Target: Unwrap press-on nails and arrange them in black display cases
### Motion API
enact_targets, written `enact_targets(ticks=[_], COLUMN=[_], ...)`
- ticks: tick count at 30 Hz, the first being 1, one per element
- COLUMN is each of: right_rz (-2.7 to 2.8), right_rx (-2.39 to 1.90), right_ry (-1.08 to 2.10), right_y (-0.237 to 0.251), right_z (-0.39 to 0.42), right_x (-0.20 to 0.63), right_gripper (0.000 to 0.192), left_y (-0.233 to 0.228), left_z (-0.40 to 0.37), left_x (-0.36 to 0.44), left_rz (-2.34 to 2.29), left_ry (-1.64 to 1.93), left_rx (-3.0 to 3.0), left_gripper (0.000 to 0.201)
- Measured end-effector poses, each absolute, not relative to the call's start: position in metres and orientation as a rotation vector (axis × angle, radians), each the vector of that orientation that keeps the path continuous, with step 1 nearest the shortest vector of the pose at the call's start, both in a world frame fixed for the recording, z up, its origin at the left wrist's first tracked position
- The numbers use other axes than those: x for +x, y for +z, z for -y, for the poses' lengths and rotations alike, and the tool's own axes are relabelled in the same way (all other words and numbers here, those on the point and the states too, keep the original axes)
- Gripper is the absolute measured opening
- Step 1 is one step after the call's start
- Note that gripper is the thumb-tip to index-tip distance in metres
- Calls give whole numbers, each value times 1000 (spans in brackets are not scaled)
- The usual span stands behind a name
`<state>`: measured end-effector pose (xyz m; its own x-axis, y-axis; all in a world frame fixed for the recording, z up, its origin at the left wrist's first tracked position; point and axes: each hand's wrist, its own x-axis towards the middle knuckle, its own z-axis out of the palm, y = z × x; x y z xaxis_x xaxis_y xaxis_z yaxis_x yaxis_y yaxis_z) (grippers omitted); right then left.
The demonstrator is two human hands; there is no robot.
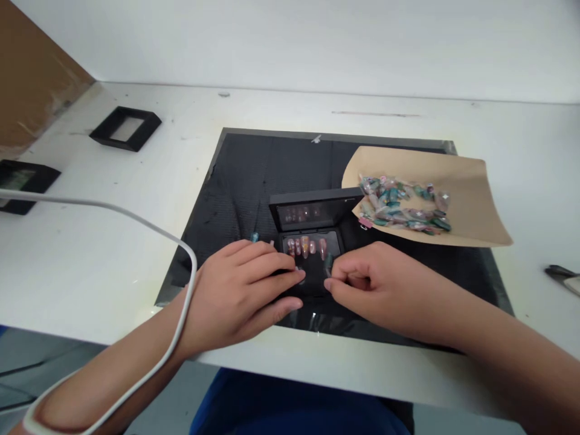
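Note:
A small black box (312,251) lies open on a black mat (254,175), its lid (312,210) standing up behind it. Several pink press-on nails (306,246) sit in a row inside the box. My left hand (242,287) rests on the box's left front, fingers laid flat over it. My right hand (362,284) is at the box's right front, and its fingertips pinch a small dark green nail (328,261). A teal nail (255,237) lies on the mat just beyond my left fingers.
A tan paper sheet (462,187) at the right carries a heap of several coloured nails (401,205). Two black frame lids (125,128) (20,184) lie far left on the white table. A white cable (149,226) crosses my left wrist. A dark tool (562,275) lies at the right edge.

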<state>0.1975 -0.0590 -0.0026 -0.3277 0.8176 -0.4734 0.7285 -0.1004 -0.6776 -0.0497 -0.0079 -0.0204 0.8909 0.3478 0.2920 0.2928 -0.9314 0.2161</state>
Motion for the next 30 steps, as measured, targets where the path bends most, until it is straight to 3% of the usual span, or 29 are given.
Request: enact_targets(ticks=[4,9,12,17,30], right_rz=[2166,2264,2371,2409,2021], right_rx=[-1900,-1913,-1841,-1768,-1988], right_ry=[1113,1032,1015,1147,1389], right_y=[0,1,2,4,-2], right_z=[59,62,66,72,71], right_x=[200,210,209,198,221], right_gripper=[44,37,35,34,41], left_y=[-21,-23,-22,-18,-18], left_z=[9,10,10,10,9], left_x=[-51,-53,-53,-52,-52], left_rz=[-487,-485,-504,-561,-522], left_ry=[482,459,464,523,651], left_rx=[2885,2842,2830,2823,2811], left_gripper=[27,39,35,20,13])
